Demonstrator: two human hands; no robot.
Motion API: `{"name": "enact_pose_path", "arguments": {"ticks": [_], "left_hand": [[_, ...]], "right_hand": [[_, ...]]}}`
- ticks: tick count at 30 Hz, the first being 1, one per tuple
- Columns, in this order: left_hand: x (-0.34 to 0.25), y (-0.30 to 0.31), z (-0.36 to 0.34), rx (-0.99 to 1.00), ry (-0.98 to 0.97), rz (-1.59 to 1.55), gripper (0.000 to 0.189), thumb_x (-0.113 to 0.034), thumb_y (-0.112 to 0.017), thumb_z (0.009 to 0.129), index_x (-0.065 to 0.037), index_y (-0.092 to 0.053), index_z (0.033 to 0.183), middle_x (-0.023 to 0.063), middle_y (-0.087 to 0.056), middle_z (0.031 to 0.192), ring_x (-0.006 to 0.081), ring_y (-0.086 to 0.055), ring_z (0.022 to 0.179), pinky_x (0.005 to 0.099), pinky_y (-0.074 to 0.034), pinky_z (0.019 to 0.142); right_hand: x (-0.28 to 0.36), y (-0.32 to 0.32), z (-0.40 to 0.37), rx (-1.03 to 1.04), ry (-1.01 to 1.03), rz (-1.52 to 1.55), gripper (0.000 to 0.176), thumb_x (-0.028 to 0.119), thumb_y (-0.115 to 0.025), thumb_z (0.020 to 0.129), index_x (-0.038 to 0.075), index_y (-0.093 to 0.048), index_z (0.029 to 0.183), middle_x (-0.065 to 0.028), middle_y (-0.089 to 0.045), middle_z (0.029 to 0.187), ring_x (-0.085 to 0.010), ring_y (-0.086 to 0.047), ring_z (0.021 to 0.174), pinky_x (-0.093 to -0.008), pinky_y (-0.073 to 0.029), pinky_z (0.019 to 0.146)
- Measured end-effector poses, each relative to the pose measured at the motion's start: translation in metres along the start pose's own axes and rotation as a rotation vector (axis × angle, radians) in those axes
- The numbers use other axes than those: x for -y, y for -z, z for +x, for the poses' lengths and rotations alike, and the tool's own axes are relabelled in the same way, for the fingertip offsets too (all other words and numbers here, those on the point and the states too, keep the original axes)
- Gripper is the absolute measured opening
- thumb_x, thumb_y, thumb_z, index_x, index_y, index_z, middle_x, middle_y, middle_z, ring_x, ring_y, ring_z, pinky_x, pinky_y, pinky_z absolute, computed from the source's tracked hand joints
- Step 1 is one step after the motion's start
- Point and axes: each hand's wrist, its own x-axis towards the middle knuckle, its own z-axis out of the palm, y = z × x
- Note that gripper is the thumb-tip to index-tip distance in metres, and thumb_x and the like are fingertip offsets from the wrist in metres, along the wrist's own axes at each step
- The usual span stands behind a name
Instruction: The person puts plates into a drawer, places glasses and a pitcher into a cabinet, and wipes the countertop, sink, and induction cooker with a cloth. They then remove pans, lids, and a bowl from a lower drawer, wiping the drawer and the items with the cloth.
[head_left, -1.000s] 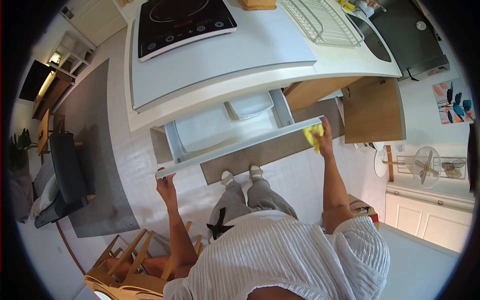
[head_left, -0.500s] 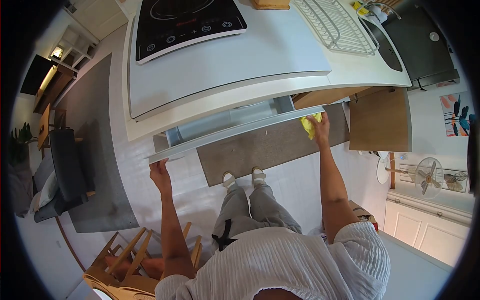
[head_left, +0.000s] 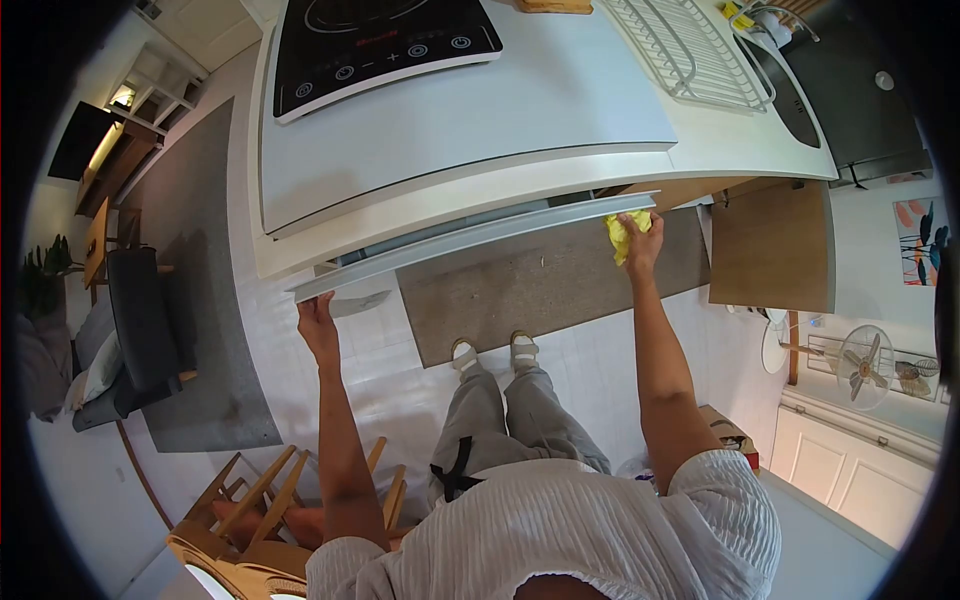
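A wide drawer [head_left: 470, 232] under the white counter stands slightly open, with only a narrow strip of its inside showing. At the left end of its front edge, my left hand [head_left: 318, 325] pinches the panel with closed fingers. My right hand [head_left: 643, 243] is at the drawer's right end, its fingers closed around a crumpled yellow cloth [head_left: 622, 236] that hangs just below the edge.
A black induction cooktop [head_left: 385, 50] and a white dish rack [head_left: 690, 55] stand on the counter [head_left: 560, 110]. At the right a wooden cabinet door [head_left: 772, 245] hangs open. Wooden chairs [head_left: 250, 520] are behind at the left; a brown mat [head_left: 500, 290] lies underfoot.
The drawer has moved inward toward the counter, and its opening is much narrower. Both hands have moved forward with it, the yellow cloth still in my right hand.
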Motion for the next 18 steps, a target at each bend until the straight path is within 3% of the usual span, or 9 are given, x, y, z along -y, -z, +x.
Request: {"name": "enact_pose_path", "arguments": {"ticks": [4,5,6,7,9,11,13,17,18], "left_hand": [[-0.007,-0.007,0.009,-0.011,-0.021,-0.074,0.025,-0.005,-0.057,0.086,0.004,-0.051,0.109,0.0075,-0.061,0.101,0.0123,-0.055,0.091,0.0231,-0.040,0.084],[-0.008,-0.009,0.011,-0.022,-0.026,-0.075,0.027,-0.005,-0.058,0.085,0.003,-0.052,0.110,0.0075,-0.061,0.102,0.0126,-0.055,0.092,0.0242,-0.041,0.084],[-0.008,-0.013,0.013,-0.043,-0.033,-0.079,0.028,-0.006,-0.058,0.085,0.003,-0.052,0.111,0.0076,-0.060,0.104,0.0129,-0.055,0.093,0.0252,-0.042,0.084],[-0.002,-0.017,0.011,-0.054,-0.032,-0.077,0.028,-0.006,-0.058,0.085,0.003,-0.052,0.111,0.0076,-0.060,0.104,0.0129,-0.055,0.093,0.0252,-0.042,0.084],[0.027,-0.021,0.000,-0.060,0.249,-0.421,0.027,-0.010,-0.058,0.086,0.004,-0.053,0.108,0.0095,-0.060,0.102,0.0169,-0.056,0.094,0.0303,-0.044,0.086],[0.037,-0.041,-0.013,0.271,0.533,-0.482,0.024,-0.011,-0.057,0.086,0.005,-0.054,0.104,0.0137,-0.059,0.102,0.0224,-0.057,0.094,0.0377,-0.047,0.086],[-0.009,-0.078,-0.025,0.452,0.646,-1.154,0.021,-0.010,-0.056,0.085,0.005,-0.055,0.099,0.0181,-0.058,0.101,0.0264,-0.057,0.098,0.0436,-0.047,0.089],[-0.040,-0.108,-0.018,0.417,0.579,-1.150,0.024,-0.009,-0.056,0.084,0.004,-0.054,0.105,0.0195,-0.056,0.107,0.0269,-0.054,0.104,0.0448,-0.044,0.093],[-0.046,-0.107,-0.019,0.406,0.599,-1.372,0.026,-0.007,-0.054,0.084,0.006,-0.052,0.107,0.0192,-0.055,0.110,0.0271,-0.053,0.107,0.0455,-0.043,0.094]], "right_hand": [[0.010,-0.017,-0.009,-0.168,0.047,-0.021,0.042,0.001,-0.072,0.071,-0.002,-0.043,0.101,-0.0107,-0.054,0.094,-0.0151,-0.056,0.080,-0.0260,-0.050,0.069],[0.025,-0.028,-0.017,-0.279,0.096,-0.046,0.039,0.002,-0.072,0.072,-0.001,-0.044,0.100,-0.0107,-0.053,0.095,-0.0149,-0.055,0.081,-0.0261,-0.049,0.069],[0.059,-0.047,-0.036,-0.273,0.265,0.035,0.035,0.005,-0.069,0.077,0.000,-0.046,0.103,-0.0119,-0.053,0.100,-0.0178,-0.053,0.087,-0.0279,-0.047,0.077],[0.082,-0.059,-0.045,-0.263,0.264,0.038,0.035,0.005,-0.069,0.077,0.000,-0.046,0.103,-0.0119,-0.053,0.100,-0.0178,-0.053,0.087,-0.0279,-0.047,0.077],[0.104,-0.082,-0.063,-0.143,0.720,-0.417,0.033,0.004,-0.062,0.081,0.000,-0.046,0.110,-0.0142,-0.052,0.105,-0.0256,-0.051,0.098,-0.0340,-0.041,0.088],[0.102,-0.116,-0.080,0.125,0.903,-0.628,0.032,0.004,-0.052,0.086,0.002,-0.046,0.117,-0.0142,-0.051,0.115,-0.0312,-0.048,0.109,-0.0399,-0.036,0.095],[0.083,-0.152,-0.112,0.262,1.058,-0.588,0.033,0.004,-0.050,0.085,0.003,-0.048,0.117,-0.0150,-0.049,0.122,-0.0363,-0.044,0.114,-0.0445,-0.031,0.099],[0.077,-0.235,-0.196,0.559,0.883,-0.524,0.049,0.001,-0.054,0.074,0.004,-0.048,0.122,-0.0149,-0.048,0.122,-0.0336,-0.041,0.119,-0.0462,-0.029,0.102],[0.072,-0.249,-0.210,0.643,0.879,-0.424,0.051,-0.001,-0.054,0.072,0.004,-0.049,0.122,-0.0147,-0.048,0.123,-0.0338,-0.041,0.119,-0.0460,-0.030,0.102]]}}
